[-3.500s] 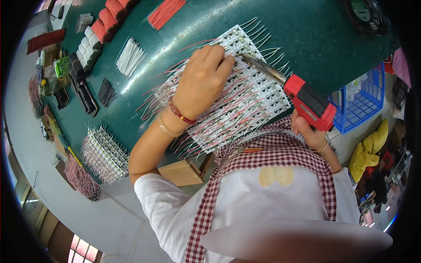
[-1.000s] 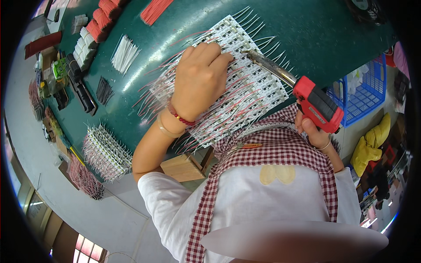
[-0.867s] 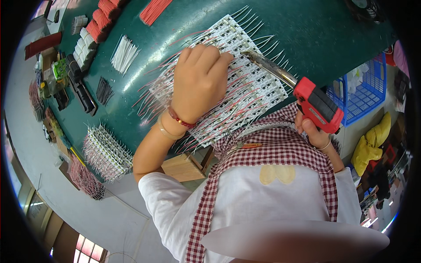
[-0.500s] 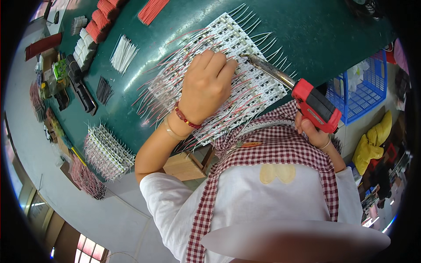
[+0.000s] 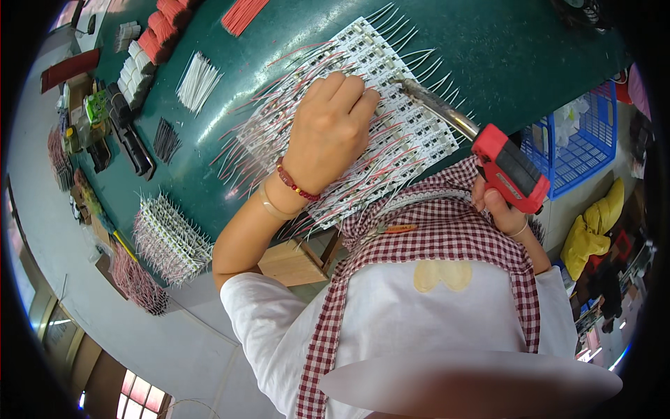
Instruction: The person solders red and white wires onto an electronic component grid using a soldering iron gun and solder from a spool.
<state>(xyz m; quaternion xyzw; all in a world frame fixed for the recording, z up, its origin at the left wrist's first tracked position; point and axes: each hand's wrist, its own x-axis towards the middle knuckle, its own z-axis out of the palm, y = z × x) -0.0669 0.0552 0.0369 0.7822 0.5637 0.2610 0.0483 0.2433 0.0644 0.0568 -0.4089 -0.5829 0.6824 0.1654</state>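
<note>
A white panel of small circuit boards (image 5: 423,124) lies at a slant on the green table. Thin red and white wires (image 5: 401,162) cover much of it, and more white wires stick out past its far right edge. Over the panel's middle, my left hand (image 5: 331,129) is closed, knuckles up; its fingertips and anything they pinch are hidden. My right hand (image 5: 497,211) grips a red and black soldering gun (image 5: 513,170) at the panel's right. The gun's metal barrel points left, its dark tip over the boards just right of my left fingers.
Loose white wires (image 5: 199,84), red wires (image 5: 244,14) and short black wires (image 5: 167,140) lie on the green table (image 5: 516,63). Wired boards are stacked (image 5: 169,241) at the left edge. A blue plastic basket (image 5: 585,153) stands right, beside a yellow bag (image 5: 593,230).
The soldering gun and my right hand have shifted slightly right, the tip moving a little away from my left fingers. My left hand has moved slightly up, still closed.
</note>
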